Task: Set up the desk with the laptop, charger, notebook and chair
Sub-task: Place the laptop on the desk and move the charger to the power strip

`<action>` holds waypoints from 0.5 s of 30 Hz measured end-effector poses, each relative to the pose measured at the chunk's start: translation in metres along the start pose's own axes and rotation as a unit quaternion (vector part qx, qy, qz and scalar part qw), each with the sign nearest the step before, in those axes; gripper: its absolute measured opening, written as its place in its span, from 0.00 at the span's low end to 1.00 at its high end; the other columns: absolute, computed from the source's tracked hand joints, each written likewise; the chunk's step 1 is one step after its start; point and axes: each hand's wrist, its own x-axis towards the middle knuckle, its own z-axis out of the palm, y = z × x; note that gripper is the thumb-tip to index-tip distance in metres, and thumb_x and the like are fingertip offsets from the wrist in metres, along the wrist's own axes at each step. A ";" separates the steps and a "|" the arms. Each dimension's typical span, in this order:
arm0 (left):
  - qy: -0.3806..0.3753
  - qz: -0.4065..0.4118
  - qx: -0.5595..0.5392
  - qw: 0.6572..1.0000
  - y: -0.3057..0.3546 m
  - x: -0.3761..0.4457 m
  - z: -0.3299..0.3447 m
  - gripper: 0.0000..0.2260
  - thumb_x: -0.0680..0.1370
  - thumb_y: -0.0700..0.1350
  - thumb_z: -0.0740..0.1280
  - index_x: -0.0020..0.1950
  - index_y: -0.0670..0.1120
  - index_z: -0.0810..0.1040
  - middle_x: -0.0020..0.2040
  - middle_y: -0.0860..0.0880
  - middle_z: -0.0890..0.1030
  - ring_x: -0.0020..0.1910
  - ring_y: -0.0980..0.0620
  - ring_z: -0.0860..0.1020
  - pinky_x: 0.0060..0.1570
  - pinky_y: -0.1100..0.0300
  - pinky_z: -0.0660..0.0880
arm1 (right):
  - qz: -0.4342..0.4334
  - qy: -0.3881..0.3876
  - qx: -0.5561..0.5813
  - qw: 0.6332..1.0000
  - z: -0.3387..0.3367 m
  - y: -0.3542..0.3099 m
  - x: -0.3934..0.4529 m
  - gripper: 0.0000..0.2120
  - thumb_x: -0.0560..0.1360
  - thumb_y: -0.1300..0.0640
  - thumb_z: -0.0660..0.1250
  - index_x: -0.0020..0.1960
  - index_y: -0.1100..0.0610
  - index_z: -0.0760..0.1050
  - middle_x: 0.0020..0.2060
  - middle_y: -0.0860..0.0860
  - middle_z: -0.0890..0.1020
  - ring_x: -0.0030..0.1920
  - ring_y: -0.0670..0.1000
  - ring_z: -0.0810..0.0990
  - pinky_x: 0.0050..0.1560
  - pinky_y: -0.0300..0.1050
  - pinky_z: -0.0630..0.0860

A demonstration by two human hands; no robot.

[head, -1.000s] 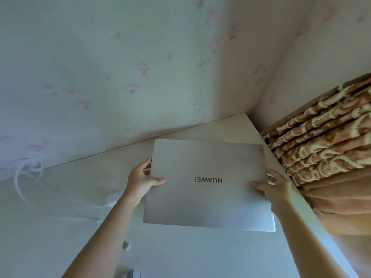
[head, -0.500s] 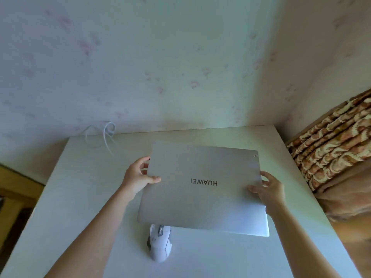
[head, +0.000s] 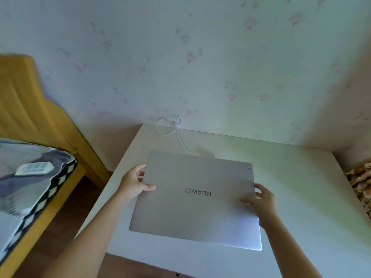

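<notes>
The closed silver laptop [head: 192, 199] is held at its two side edges. The left hand [head: 133, 185] is clamped on the left edge near the far corner, with the thumb laid across the lid and the fingers curled round the edge beneath. The right hand [head: 261, 199] is clamped on the right edge, with the thumb pressed on the lid and the fingertips hooked over the side. Both grips are closed on the machine, and both forearms are seen reaching in from the lower edge of the view.

The lid is shown facing up, with the brand lettering printed upside down as seen from the head camera. The laptop is placed over the middle of the white worktop [head: 301, 177], slightly skewed to its edges; whether it lies flat on the surface or is held just above it cannot be told.

Beyond the far edge of the laptop, a white cable [head: 176, 131] is looped against the wall [head: 180, 57] and trails onto the worktop. The wall is covered with pale paper dotted with faint pink marks. To the left, a yellow wooden bed frame [head: 30, 101] is seen, with patterned bedding [head: 30, 177] on it. At the right edge, a brown patterned fabric [head: 361, 187] is partly visible.
</notes>
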 end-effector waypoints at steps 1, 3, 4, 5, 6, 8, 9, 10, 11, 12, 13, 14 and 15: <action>0.000 -0.003 -0.002 1.000 -0.008 0.000 -0.012 0.38 0.64 0.36 0.80 0.71 0.47 0.69 0.61 0.47 0.76 0.55 0.51 0.73 0.54 0.55 0.71 | -0.003 0.000 -0.003 1.000 0.013 0.001 -0.005 0.24 0.62 0.78 0.69 0.55 0.62 0.74 0.39 0.60 0.80 0.33 0.57 0.78 0.30 0.42 0.75; -0.004 -0.005 -0.001 1.000 -0.024 0.002 -0.038 0.38 0.64 0.36 0.79 0.71 0.46 0.68 0.63 0.47 0.75 0.55 0.52 0.73 0.54 0.56 0.70 | -0.007 -0.001 -0.008 1.000 0.041 0.005 -0.013 0.25 0.62 0.78 0.70 0.56 0.62 0.75 0.43 0.62 0.80 0.34 0.58 0.78 0.31 0.43 0.74; -0.007 -0.006 0.000 1.000 -0.031 0.005 -0.051 0.38 0.64 0.36 0.79 0.72 0.46 0.68 0.63 0.47 0.75 0.55 0.52 0.72 0.54 0.56 0.70 | -0.005 0.002 -0.009 1.000 0.055 0.006 -0.018 0.25 0.61 0.78 0.70 0.57 0.63 0.75 0.45 0.62 0.80 0.35 0.58 0.78 0.32 0.43 0.74; -0.011 -0.007 0.001 1.000 -0.037 0.008 -0.064 0.39 0.65 0.36 0.79 0.72 0.46 0.68 0.64 0.47 0.75 0.56 0.52 0.72 0.55 0.56 0.70 | -0.005 0.007 -0.011 1.000 0.069 0.008 -0.021 0.25 0.61 0.78 0.70 0.56 0.63 0.75 0.46 0.62 0.79 0.36 0.58 0.78 0.32 0.43 0.74; -0.016 -0.010 0.001 1.000 -0.045 0.011 -0.076 0.39 0.65 0.36 0.79 0.72 0.46 0.67 0.64 0.47 0.75 0.56 0.52 0.72 0.56 0.56 0.70 | -0.005 0.012 -0.015 1.000 0.083 0.009 -0.025 0.25 0.61 0.78 0.70 0.56 0.64 0.75 0.47 0.61 0.79 0.36 0.58 0.78 0.33 0.43 0.74; -0.025 -0.019 -0.001 0.999 -0.060 0.019 -0.097 0.39 0.66 0.37 0.79 0.73 0.47 0.66 0.65 0.48 0.75 0.58 0.50 0.73 0.59 0.52 0.71 | -0.007 0.021 -0.030 0.999 0.112 0.013 -0.032 0.26 0.61 0.77 0.71 0.57 0.63 0.75 0.49 0.58 0.78 0.40 0.58 0.78 0.37 0.45 0.75; -0.029 -0.024 0.000 0.999 -0.068 0.024 -0.107 0.39 0.66 0.37 0.79 0.73 0.47 0.66 0.64 0.48 0.75 0.60 0.49 0.74 0.60 0.50 0.72 | -0.010 0.026 -0.041 0.999 0.125 0.017 -0.034 0.26 0.60 0.76 0.72 0.57 0.62 0.76 0.50 0.57 0.78 0.42 0.59 0.79 0.40 0.47 0.76; -0.032 -0.029 0.001 0.999 -0.076 0.028 -0.115 0.38 0.66 0.37 0.78 0.73 0.48 0.67 0.63 0.48 0.76 0.61 0.48 0.74 0.61 0.49 0.72 | -0.010 0.030 -0.049 0.998 0.138 0.021 -0.037 0.27 0.60 0.75 0.73 0.57 0.62 0.76 0.50 0.56 0.79 0.44 0.59 0.79 0.43 0.50 0.77; -0.034 -0.032 0.001 0.999 -0.084 0.033 -0.123 0.37 0.67 0.37 0.78 0.73 0.49 0.67 0.62 0.49 0.76 0.61 0.48 0.74 0.61 0.48 0.72 | -0.008 0.035 -0.054 0.998 0.151 0.026 -0.039 0.28 0.59 0.75 0.73 0.57 0.61 0.76 0.50 0.56 0.79 0.45 0.59 0.79 0.45 0.52 0.78; -0.036 -0.036 0.000 0.999 -0.091 0.038 -0.129 0.37 0.67 0.37 0.78 0.72 0.50 0.68 0.62 0.49 0.76 0.61 0.48 0.74 0.62 0.48 0.72 | -0.007 0.037 -0.059 0.998 0.161 0.030 -0.040 0.28 0.59 0.75 0.73 0.58 0.61 0.76 0.50 0.56 0.80 0.46 0.60 0.79 0.46 0.52 0.78; -0.039 -0.040 0.001 0.998 -0.098 0.043 -0.133 0.36 0.68 0.36 0.77 0.72 0.50 0.68 0.61 0.49 0.76 0.60 0.49 0.74 0.62 0.48 0.72 | -0.002 0.038 -0.066 0.997 0.171 0.035 -0.041 0.29 0.59 0.74 0.73 0.59 0.60 0.75 0.51 0.56 0.80 0.47 0.60 0.79 0.47 0.52 0.78; -0.043 -0.046 0.002 0.998 -0.105 0.048 -0.137 0.36 0.68 0.36 0.77 0.72 0.50 0.68 0.62 0.49 0.76 0.61 0.48 0.73 0.62 0.47 0.71 | 0.003 0.039 -0.069 0.997 0.180 0.040 -0.041 0.31 0.59 0.74 0.73 0.60 0.60 0.74 0.52 0.55 0.79 0.49 0.60 0.79 0.48 0.53 0.77; -0.047 -0.050 0.006 0.998 -0.111 0.053 -0.139 0.36 0.68 0.36 0.77 0.72 0.50 0.68 0.63 0.48 0.76 0.62 0.47 0.73 0.62 0.47 0.70 | 0.011 0.042 -0.071 0.997 0.188 0.047 -0.040 0.33 0.59 0.74 0.73 0.62 0.60 0.73 0.54 0.56 0.78 0.51 0.60 0.78 0.50 0.54 0.77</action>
